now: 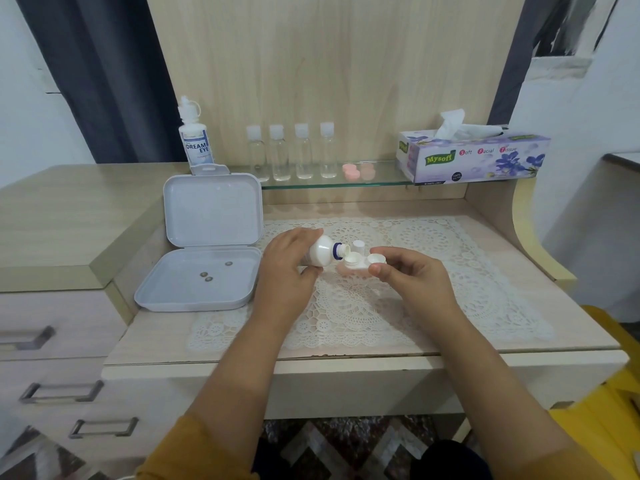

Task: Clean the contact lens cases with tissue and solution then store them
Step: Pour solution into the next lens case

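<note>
The left hand (287, 261) is curling its grip around a small white solution bottle (320, 252), fingers over the top and thumb beneath, and is tipping it so the uncapped nozzle is pointing right and slightly down at a contact lens case (360, 263). The right hand (408, 271) is pinching the right end of that case between thumb and fingertips, its grip clamped on the edge beside the right well. The case is white on top with a pale pink underside, both round wells are standing open and facing up, and the nozzle is sitting just over the left well. It is being held just above a white lace mat (433, 271) lying on the worktop (519, 244). A small white cap (358, 244) is standing on the mat just behind the case.

To the left, an open white storage box (207, 244) is resting on the worktop with its lid leaning upright; three small dark round things are lying in its base. Behind, on a glass shelf (346, 183), a larger solution bottle (194, 140) labelled DREAM EYE, four clear small bottles (291, 154), pink caps (358, 171) and a tissue box (474, 155) with a tissue sticking up are standing in a row.
</note>
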A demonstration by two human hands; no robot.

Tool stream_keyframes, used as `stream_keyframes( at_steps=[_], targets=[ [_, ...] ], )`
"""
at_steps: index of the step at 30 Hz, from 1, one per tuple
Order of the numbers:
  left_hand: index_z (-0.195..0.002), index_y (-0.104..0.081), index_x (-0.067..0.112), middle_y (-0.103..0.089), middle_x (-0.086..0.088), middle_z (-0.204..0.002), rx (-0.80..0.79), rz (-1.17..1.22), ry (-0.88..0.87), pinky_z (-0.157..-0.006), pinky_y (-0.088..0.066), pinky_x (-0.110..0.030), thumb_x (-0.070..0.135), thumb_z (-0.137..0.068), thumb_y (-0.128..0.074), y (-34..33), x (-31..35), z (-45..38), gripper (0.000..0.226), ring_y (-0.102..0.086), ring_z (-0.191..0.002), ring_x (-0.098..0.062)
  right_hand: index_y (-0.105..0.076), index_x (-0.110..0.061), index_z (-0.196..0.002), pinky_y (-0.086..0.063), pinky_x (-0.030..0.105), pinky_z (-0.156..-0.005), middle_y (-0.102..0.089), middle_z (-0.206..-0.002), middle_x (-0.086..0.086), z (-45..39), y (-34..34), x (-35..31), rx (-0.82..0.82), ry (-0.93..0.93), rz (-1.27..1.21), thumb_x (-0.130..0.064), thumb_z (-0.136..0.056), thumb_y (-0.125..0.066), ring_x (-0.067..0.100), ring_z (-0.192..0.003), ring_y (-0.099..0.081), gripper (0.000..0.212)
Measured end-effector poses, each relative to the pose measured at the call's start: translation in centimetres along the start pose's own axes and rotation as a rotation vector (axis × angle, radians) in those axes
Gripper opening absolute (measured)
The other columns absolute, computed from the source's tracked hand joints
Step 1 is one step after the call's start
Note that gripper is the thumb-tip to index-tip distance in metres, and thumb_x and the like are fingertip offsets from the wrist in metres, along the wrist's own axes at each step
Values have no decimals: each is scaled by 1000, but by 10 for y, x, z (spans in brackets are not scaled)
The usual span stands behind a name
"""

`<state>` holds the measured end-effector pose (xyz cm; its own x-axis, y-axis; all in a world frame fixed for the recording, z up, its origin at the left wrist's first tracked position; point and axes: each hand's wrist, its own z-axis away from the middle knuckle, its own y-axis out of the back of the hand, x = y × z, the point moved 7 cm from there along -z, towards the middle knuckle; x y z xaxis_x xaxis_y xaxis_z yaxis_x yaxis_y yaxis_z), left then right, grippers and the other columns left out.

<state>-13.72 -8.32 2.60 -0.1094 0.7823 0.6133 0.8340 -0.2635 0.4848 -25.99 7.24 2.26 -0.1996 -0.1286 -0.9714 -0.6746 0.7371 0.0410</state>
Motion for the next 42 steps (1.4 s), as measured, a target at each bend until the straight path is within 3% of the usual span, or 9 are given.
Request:
stream_keyframes(
  at_steps=[19,25,31,42],
  targets=[
    [-120,-64,17,-57,7,-124,30,-24,-34,-103,-32,-29,-5,-74,-71,1,2,0,52,-44,-121,-15,-74,-23,-99,-51,11,-77,-75,-90,-3,-1,1,3,-6,-22,2,-11,-83,-73,3,-85,-67,20],
    [-120,-64,17,-51,15,-120,53,-37,-53,-101,-28,-22,-6,-74,-70,1,2,0,52,-39,-117,-5,-73,-26,-96,-52,12,-77,-75,-88,-3,0,1,2,-7,-21,5,-11,-82,-73,3,-84,-67,20],
    [-120,-65,17,-58,3,-123,64,-35,-74,-102,-33,-30,-7,-73,-70,2,1,0,53,-40,-119,-8,-73,-28,-94,-50,10,-75,-75,-88,-5,1,1,2,-9,-17,-4,-11,-82,-73,1,-84,-67,20],
    [-120,-65,17,-58,2,-124,65,-42,-87,-102,-33,-29,-8,-72,-70,1,1,0,54,-44,-121,-14,-73,-29,-91,-51,11,-76,-75,-88,-4,1,1,1,-10,-5,2,-10,-83,-73,1,-83,-67,22]
  ],
)
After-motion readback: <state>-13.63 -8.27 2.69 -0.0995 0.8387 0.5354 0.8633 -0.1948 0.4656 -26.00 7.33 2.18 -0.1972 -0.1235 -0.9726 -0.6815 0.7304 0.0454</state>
